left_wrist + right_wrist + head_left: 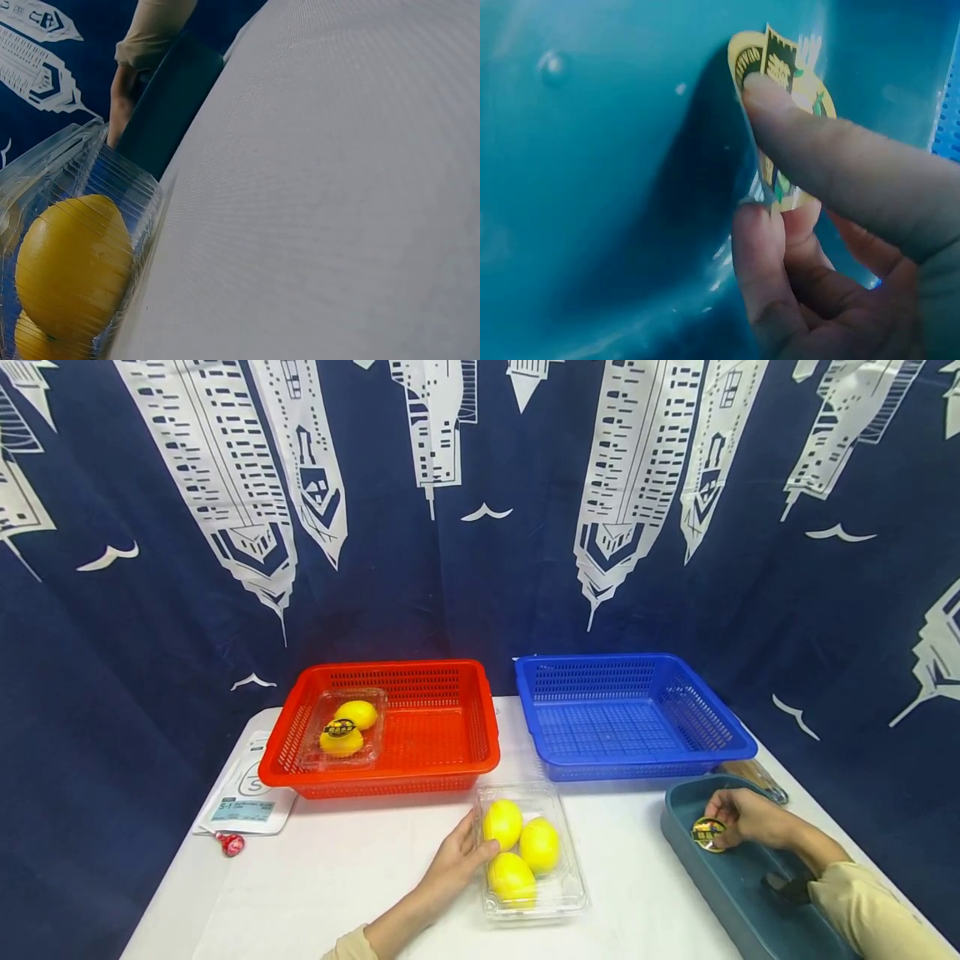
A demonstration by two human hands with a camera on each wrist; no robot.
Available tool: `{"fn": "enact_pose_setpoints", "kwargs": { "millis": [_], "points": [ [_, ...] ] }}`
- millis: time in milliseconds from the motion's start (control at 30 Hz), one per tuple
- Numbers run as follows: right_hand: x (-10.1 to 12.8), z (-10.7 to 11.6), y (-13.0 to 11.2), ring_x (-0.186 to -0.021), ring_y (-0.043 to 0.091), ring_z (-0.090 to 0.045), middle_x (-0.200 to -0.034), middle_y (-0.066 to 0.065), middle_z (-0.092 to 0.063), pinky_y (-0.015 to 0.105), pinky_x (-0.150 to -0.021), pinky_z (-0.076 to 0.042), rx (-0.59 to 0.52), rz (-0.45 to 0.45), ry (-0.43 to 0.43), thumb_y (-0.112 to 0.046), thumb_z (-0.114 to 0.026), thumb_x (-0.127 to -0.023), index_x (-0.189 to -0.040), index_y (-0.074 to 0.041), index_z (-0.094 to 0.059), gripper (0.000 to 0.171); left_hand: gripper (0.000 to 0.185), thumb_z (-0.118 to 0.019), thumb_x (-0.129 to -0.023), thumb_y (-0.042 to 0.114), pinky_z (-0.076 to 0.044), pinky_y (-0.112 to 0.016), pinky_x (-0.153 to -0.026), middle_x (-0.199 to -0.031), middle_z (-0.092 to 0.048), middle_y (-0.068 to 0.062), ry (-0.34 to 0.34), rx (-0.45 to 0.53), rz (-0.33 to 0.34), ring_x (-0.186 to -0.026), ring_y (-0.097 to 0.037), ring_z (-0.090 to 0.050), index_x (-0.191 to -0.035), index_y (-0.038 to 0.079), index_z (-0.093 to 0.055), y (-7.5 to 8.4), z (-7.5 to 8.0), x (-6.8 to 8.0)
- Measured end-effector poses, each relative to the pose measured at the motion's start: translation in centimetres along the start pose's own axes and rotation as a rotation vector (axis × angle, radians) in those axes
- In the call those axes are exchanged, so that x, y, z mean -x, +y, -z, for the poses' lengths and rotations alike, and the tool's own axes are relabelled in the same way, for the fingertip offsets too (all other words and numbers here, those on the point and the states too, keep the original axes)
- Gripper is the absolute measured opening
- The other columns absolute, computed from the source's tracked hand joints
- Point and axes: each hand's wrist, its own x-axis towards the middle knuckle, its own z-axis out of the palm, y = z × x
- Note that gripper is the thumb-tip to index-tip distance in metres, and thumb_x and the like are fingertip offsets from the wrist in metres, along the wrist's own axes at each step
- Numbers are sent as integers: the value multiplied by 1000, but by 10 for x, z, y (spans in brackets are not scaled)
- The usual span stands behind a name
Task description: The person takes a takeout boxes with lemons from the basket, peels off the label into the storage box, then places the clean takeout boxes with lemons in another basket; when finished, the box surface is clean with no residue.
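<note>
A clear plastic clamshell box (564, 893) (112, 180) with three yellow lemons (521, 847) (71, 274) lies on the white table (337, 877). My left hand (459, 860) rests against the box's left side, fingers touching its wall. My right hand (738, 820) (810, 247) pinches a round yellow-and-black sticker (707, 832) (780, 71) over the teal tray (720, 885) (592, 187) at the right. The red basket (465, 752) holds another closed box with two lemons (347, 727) and a sticker on its lid.
An empty blue basket (637, 760) stands behind the tray. A white packet (247, 797) and a small red object (231, 843) lie at the table's left. A black item (780, 889) sits in the tray near my right sleeve. A patterned blue curtain hangs behind.
</note>
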Motion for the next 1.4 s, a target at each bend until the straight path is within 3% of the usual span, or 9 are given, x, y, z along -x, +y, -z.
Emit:
{"fn": "enact_pose_setpoints", "kwargs": {
  "millis": [267,600,933,1267,1400],
  "points": [
    [2,-4,0,-68,-2,-47,-78,2,-58,20,-57,-43,142,-68,67,-2,-82,-62,-90,4,-60,36,80,-58,-96,25,-18,-48,-119,-160,-9,-26,4,-2,5,-148,-41,-14,-152,-9,-11,1,0,-1],
    [4,-8,-9,-71,-3,-49,-81,-2,-65,21,-60,-44,353,-124,148,-8,-85,-62,-94,-1,-70,37,81,-57,-97,26,-17,-47,-119,-161,-8,-25,3,-4,3,-148,-41,-12,-152,-9,-10,2,0,-1],
    [9,-15,-10,-72,-3,-51,-83,-2,-65,22,-61,-47,413,-94,204,-12,-87,-61,-97,-1,-72,41,81,-58,-95,27,-17,-48,-120,-161,-10,-24,3,3,11,-148,-40,-12,-153,-6,-12,3,-1,0],
    [7,-13,-11,-78,15,-60,-87,3,-67,29,-65,-51,440,-138,187,-15,-88,-62,-98,4,-70,45,81,-57,-96,27,-17,-48,-120,-161,-9,-24,-1,5,12,-149,-40,-12,-153,-6,-11,3,-2,1],
    [8,-12,-12,-75,9,-60,-86,1,-68,25,-64,-51,441,-122,194,-18,-88,-62,-99,4,-69,47,80,-57,-96,26,-16,-47,-120,-161,-10,-23,-3,7,0,-148,-40,-12,-153,-6,-11,1,-1,0]
  ]
}}
